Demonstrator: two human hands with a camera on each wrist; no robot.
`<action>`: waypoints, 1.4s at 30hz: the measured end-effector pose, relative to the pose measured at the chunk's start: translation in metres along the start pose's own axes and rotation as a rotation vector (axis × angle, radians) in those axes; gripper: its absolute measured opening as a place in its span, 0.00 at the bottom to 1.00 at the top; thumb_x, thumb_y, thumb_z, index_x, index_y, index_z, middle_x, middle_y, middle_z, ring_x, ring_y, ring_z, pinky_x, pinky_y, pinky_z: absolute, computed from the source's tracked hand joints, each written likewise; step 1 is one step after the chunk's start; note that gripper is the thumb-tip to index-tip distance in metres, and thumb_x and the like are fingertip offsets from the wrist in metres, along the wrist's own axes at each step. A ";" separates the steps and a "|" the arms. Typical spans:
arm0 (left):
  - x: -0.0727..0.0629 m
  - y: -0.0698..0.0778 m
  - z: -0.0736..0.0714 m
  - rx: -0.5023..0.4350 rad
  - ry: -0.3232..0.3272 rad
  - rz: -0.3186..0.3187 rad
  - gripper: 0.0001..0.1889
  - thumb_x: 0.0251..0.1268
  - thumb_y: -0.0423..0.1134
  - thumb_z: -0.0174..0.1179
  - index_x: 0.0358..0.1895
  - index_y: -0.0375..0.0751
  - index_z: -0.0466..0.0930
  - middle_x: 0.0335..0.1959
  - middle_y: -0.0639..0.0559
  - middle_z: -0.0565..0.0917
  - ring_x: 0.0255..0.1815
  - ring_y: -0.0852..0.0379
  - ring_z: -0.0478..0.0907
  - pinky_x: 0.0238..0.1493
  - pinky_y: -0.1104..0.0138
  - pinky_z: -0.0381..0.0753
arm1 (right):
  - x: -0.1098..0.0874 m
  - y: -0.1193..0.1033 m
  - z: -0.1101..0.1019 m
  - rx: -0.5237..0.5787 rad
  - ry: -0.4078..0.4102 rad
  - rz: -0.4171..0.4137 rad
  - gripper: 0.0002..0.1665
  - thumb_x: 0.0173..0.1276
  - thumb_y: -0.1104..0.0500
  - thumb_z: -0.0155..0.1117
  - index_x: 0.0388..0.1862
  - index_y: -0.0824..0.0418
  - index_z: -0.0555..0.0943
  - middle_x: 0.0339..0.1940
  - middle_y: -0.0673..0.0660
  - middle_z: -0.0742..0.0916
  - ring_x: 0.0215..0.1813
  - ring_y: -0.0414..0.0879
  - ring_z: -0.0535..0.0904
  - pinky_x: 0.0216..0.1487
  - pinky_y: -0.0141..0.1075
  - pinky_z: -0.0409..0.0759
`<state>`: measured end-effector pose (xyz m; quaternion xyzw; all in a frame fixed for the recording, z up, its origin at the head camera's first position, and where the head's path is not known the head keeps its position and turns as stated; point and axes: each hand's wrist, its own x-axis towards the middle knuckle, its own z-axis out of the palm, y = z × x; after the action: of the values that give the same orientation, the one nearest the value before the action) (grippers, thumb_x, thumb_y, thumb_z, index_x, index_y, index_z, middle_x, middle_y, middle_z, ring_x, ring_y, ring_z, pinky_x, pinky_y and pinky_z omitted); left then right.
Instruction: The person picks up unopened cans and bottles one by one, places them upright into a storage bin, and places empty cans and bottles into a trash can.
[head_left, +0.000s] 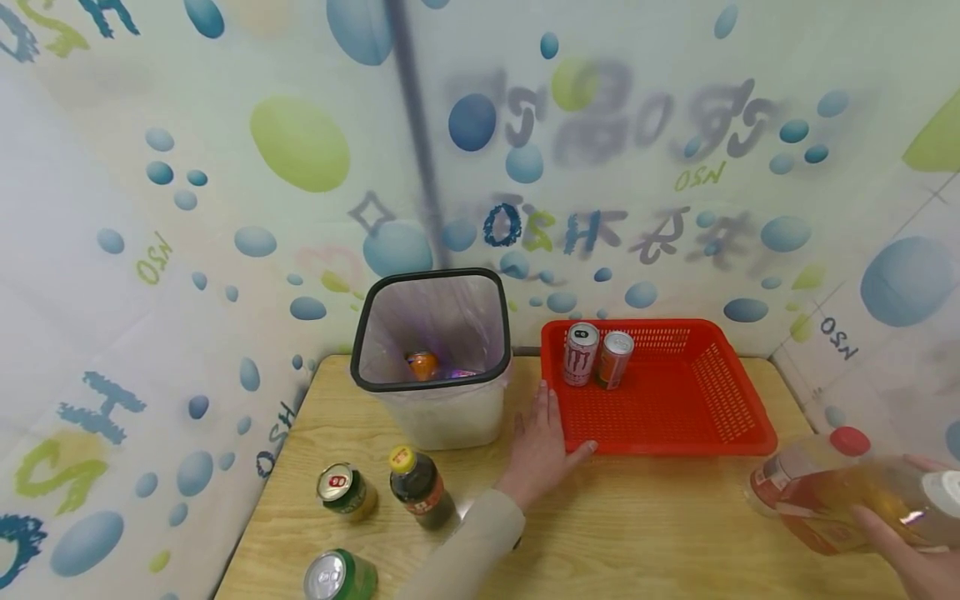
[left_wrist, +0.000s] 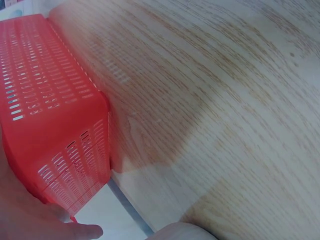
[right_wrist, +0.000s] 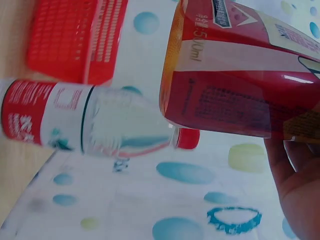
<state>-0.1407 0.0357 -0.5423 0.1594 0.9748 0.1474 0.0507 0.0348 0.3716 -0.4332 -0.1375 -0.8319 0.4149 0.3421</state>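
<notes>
A red plastic basket [head_left: 675,408] stands at the back right of the wooden table. My left hand [head_left: 537,454] rests at its front left corner, fingers stretched along the left side and thumb at the front rim. Inside the basket, a pink-and-white can [head_left: 581,357] and an orange-and-silver can [head_left: 614,362] stand upright side by side. On the far right, my right hand [head_left: 921,567] grips a bottle of amber drink [right_wrist: 235,85] with a red label and a white cap, tilted above the table. A clear bottle with a red cap [right_wrist: 130,120] stands just behind it.
Left of the basket is a lined bin [head_left: 450,417] with a black rim and an orange item [head_left: 422,365] inside. A dark cola bottle with a yellow cap [head_left: 422,487], a green-and-gold can [head_left: 347,492] and a green can [head_left: 341,577] stand at front left. Patterned cloth walls enclose the table.
</notes>
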 end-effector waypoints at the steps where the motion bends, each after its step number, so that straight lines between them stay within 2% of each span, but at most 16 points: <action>1: 0.000 0.000 0.000 0.005 0.001 0.000 0.57 0.67 0.78 0.48 0.85 0.37 0.44 0.87 0.44 0.35 0.86 0.46 0.40 0.79 0.44 0.55 | 0.001 -0.002 0.001 -0.014 -0.027 0.019 0.46 0.54 0.80 0.71 0.66 0.43 0.76 0.47 0.22 0.77 0.45 0.20 0.72 0.39 0.11 0.68; 4: 0.000 0.001 0.000 0.011 0.003 0.001 0.57 0.67 0.77 0.48 0.85 0.37 0.44 0.87 0.44 0.36 0.86 0.45 0.40 0.79 0.44 0.55 | 0.006 -0.006 0.004 -0.098 -0.127 0.064 0.43 0.62 0.72 0.73 0.67 0.38 0.71 0.47 0.19 0.70 0.45 0.17 0.65 0.36 0.10 0.65; 7: 0.000 0.001 0.000 0.013 -0.001 0.000 0.58 0.67 0.78 0.48 0.85 0.38 0.44 0.87 0.44 0.35 0.86 0.45 0.40 0.79 0.44 0.55 | 0.013 -0.008 0.007 -0.151 -0.224 0.064 0.37 0.67 0.66 0.74 0.72 0.53 0.70 0.49 0.21 0.68 0.46 0.15 0.61 0.35 0.10 0.64; 10: 0.000 0.001 0.000 0.014 -0.006 0.000 0.58 0.67 0.78 0.47 0.85 0.38 0.43 0.87 0.45 0.35 0.86 0.45 0.40 0.79 0.44 0.55 | 0.020 -0.011 0.010 -0.191 -0.304 0.077 0.43 0.69 0.60 0.74 0.76 0.69 0.62 0.57 0.40 0.76 0.48 0.24 0.65 0.33 0.12 0.66; 13: 0.000 0.000 0.000 0.017 -0.007 0.004 0.58 0.67 0.78 0.47 0.85 0.38 0.43 0.87 0.44 0.35 0.86 0.45 0.39 0.78 0.43 0.55 | 0.025 -0.014 0.015 -0.207 -0.341 0.127 0.45 0.71 0.55 0.73 0.78 0.66 0.61 0.61 0.60 0.75 0.47 0.32 0.66 0.31 0.16 0.67; 16: 0.001 0.000 0.000 0.019 -0.004 0.007 0.58 0.67 0.78 0.46 0.85 0.38 0.43 0.87 0.44 0.36 0.86 0.45 0.40 0.78 0.43 0.56 | 0.028 -0.018 0.023 -0.168 -0.302 0.165 0.44 0.68 0.56 0.76 0.78 0.56 0.65 0.60 0.48 0.77 0.48 0.36 0.69 0.32 0.18 0.68; 17: 0.001 0.000 0.000 0.019 -0.002 0.007 0.58 0.67 0.78 0.46 0.85 0.38 0.43 0.87 0.44 0.36 0.86 0.45 0.40 0.78 0.43 0.56 | 0.028 -0.019 0.026 -0.152 -0.279 0.167 0.44 0.67 0.56 0.77 0.78 0.52 0.67 0.59 0.41 0.77 0.47 0.31 0.66 0.34 0.19 0.68; 20: 0.001 0.000 0.000 0.023 0.000 0.005 0.58 0.67 0.78 0.46 0.85 0.38 0.43 0.87 0.44 0.37 0.86 0.45 0.41 0.78 0.43 0.56 | 0.032 -0.022 0.036 -0.102 -0.242 0.164 0.44 0.64 0.58 0.79 0.76 0.45 0.70 0.57 0.29 0.75 0.49 0.29 0.67 0.38 0.18 0.67; 28: 0.003 0.000 0.003 0.034 0.017 0.007 0.58 0.66 0.78 0.48 0.84 0.37 0.46 0.87 0.43 0.39 0.85 0.44 0.45 0.78 0.43 0.58 | 0.051 -0.028 0.059 -0.068 -0.242 0.046 0.44 0.60 0.61 0.81 0.73 0.53 0.70 0.52 0.29 0.74 0.42 0.27 0.71 0.39 0.14 0.69; 29: 0.003 0.000 0.003 0.037 0.018 0.007 0.58 0.66 0.78 0.48 0.84 0.38 0.46 0.87 0.43 0.39 0.85 0.43 0.45 0.78 0.43 0.58 | 0.054 -0.029 0.062 -0.082 -0.250 0.043 0.45 0.61 0.59 0.81 0.74 0.55 0.69 0.53 0.33 0.76 0.41 0.27 0.70 0.38 0.15 0.68; 31: 0.003 0.000 0.003 0.046 0.021 0.004 0.58 0.66 0.79 0.48 0.84 0.38 0.47 0.87 0.44 0.40 0.85 0.43 0.47 0.77 0.44 0.59 | 0.058 -0.032 0.069 -0.098 -0.277 0.055 0.46 0.63 0.56 0.79 0.76 0.56 0.66 0.58 0.44 0.79 0.45 0.32 0.72 0.45 0.21 0.71; 33: 0.003 0.000 0.003 0.047 0.020 0.003 0.58 0.65 0.79 0.48 0.84 0.38 0.47 0.87 0.44 0.40 0.85 0.44 0.47 0.77 0.44 0.59 | 0.064 -0.036 0.075 -0.097 -0.332 0.086 0.49 0.67 0.53 0.76 0.80 0.55 0.61 0.66 0.57 0.77 0.54 0.43 0.72 0.54 0.33 0.75; 35: 0.003 -0.001 0.003 0.045 0.019 0.001 0.58 0.65 0.79 0.47 0.84 0.38 0.47 0.87 0.44 0.40 0.85 0.44 0.46 0.77 0.44 0.60 | 0.069 -0.039 0.081 -0.093 -0.370 0.094 0.50 0.69 0.51 0.74 0.82 0.56 0.57 0.70 0.67 0.73 0.58 0.49 0.69 0.54 0.37 0.75; 37: 0.003 -0.001 0.002 0.040 0.015 -0.001 0.58 0.65 0.79 0.48 0.84 0.39 0.46 0.87 0.45 0.39 0.85 0.44 0.45 0.77 0.44 0.59 | 0.073 -0.041 0.086 -0.075 -0.405 0.103 0.51 0.71 0.49 0.72 0.83 0.55 0.54 0.73 0.67 0.71 0.62 0.57 0.68 0.58 0.48 0.77; 40: 0.002 0.000 0.001 0.026 0.009 -0.001 0.58 0.66 0.78 0.49 0.85 0.38 0.45 0.87 0.44 0.38 0.86 0.45 0.42 0.78 0.43 0.58 | 0.079 -0.042 0.095 -0.057 -0.436 0.111 0.53 0.71 0.44 0.71 0.84 0.54 0.52 0.73 0.67 0.71 0.63 0.60 0.69 0.58 0.56 0.81; 42: 0.001 0.000 0.001 0.015 0.007 0.001 0.57 0.67 0.77 0.50 0.85 0.38 0.44 0.87 0.43 0.37 0.86 0.44 0.41 0.78 0.43 0.56 | 0.083 -0.044 0.101 -0.045 -0.461 0.124 0.56 0.71 0.41 0.70 0.85 0.53 0.49 0.76 0.68 0.69 0.66 0.67 0.68 0.58 0.72 0.75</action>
<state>-0.1416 0.0363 -0.5433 0.1596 0.9760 0.1409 0.0459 -0.0923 0.3271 -0.4036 -0.0977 -0.8870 0.4368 0.1136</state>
